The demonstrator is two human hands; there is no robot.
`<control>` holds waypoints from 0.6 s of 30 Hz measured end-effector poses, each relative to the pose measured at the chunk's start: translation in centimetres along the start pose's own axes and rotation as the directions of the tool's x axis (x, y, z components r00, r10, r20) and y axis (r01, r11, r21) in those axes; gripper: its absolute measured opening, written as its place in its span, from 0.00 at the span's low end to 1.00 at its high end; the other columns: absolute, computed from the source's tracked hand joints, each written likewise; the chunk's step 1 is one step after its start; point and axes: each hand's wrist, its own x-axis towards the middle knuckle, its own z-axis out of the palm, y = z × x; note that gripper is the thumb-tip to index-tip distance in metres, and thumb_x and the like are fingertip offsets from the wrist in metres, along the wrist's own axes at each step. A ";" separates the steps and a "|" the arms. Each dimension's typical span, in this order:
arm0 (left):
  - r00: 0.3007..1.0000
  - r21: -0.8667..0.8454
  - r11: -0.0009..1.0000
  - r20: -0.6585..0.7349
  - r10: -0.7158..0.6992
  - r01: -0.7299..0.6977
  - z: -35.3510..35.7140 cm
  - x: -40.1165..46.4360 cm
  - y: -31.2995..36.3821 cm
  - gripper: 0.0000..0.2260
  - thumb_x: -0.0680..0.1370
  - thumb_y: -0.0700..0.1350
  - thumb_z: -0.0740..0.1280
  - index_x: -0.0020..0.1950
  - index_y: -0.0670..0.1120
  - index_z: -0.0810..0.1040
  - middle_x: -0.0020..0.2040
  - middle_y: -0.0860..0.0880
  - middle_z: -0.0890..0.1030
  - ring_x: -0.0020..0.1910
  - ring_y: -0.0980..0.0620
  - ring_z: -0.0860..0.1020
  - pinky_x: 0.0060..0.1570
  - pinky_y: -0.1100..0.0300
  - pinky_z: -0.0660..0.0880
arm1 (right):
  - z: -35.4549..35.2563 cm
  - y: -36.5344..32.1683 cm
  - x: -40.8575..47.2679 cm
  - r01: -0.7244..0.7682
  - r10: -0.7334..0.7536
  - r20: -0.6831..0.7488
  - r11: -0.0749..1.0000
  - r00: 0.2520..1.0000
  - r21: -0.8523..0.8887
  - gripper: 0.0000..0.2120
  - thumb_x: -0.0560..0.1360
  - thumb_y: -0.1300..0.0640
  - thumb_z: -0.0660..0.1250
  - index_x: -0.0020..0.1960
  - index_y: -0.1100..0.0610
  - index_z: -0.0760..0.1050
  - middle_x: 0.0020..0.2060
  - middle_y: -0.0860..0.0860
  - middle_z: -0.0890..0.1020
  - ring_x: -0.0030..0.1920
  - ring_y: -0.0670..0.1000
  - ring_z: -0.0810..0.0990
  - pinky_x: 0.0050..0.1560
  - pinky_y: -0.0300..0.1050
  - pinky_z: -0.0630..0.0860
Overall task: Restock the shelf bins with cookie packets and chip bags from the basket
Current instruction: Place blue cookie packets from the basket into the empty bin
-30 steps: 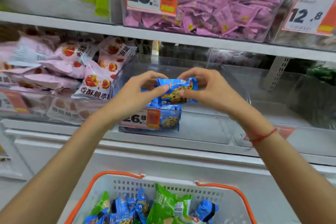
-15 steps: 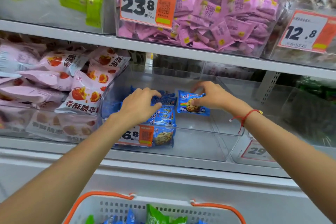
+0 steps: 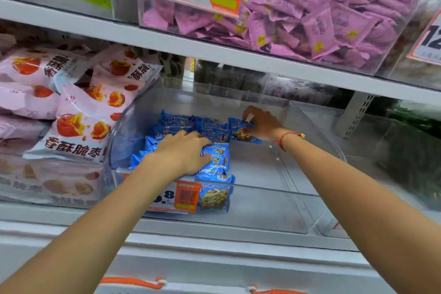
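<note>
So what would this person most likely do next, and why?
Probably let go of the cookie packet and draw the right hand back. The packet already lies on the floor of the clear bin, beside the stacked blue packets that the left hand rests on.

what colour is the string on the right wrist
Red, with a small gold bead, on the wrist string; the head view shows it.

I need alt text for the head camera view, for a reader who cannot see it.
Two bare hands arrange blue cookie packets in a clear shelf bin: the left hand rests on the stack, and the right hand holds one packet beside it. Pink snack bags fill the bin to the left.
</note>
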 end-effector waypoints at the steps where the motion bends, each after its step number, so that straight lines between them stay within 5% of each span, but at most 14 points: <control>1: 1.000 -0.003 1.000 -0.001 -0.002 0.002 0.0 0.0 0.0 0.23 0.82 0.57 0.54 0.76 0.56 0.59 0.76 0.50 0.61 0.72 0.45 0.61 0.68 0.48 0.60 | 0.3 0.0 0.2 0.023 -0.024 0.020 0.998 1.000 0.055 0.11 0.73 0.58 0.71 0.51 0.50 0.70 0.52 0.54 0.78 0.52 0.56 0.79 0.48 0.46 0.75; 7: 1.000 -0.007 1.000 -0.010 -0.005 0.005 0.2 0.1 0.1 0.23 0.82 0.57 0.55 0.76 0.56 0.58 0.76 0.51 0.61 0.72 0.46 0.60 0.68 0.47 0.60 | 2.9 -0.4 1.0 0.083 -0.073 -0.148 0.995 0.986 0.058 0.09 0.73 0.57 0.70 0.52 0.51 0.74 0.51 0.53 0.81 0.50 0.57 0.79 0.46 0.46 0.73; 11: 1.000 -0.023 1.000 0.000 -0.009 0.009 0.2 0.1 0.0 0.23 0.82 0.56 0.54 0.77 0.56 0.57 0.76 0.51 0.60 0.73 0.46 0.59 0.68 0.47 0.60 | 3.0 -0.4 0.9 0.139 -0.201 -0.231 0.956 0.952 -0.257 0.10 0.74 0.55 0.70 0.55 0.53 0.80 0.55 0.54 0.77 0.57 0.57 0.73 0.46 0.45 0.68; 18: 1.000 -0.036 0.999 0.005 -0.010 0.010 0.2 0.1 0.1 0.23 0.82 0.56 0.54 0.77 0.55 0.57 0.75 0.50 0.61 0.73 0.45 0.59 0.68 0.47 0.59 | 3.6 0.0 1.4 0.107 -0.134 -0.200 0.984 0.971 -0.141 0.12 0.75 0.58 0.68 0.58 0.56 0.79 0.54 0.57 0.78 0.54 0.59 0.77 0.46 0.43 0.67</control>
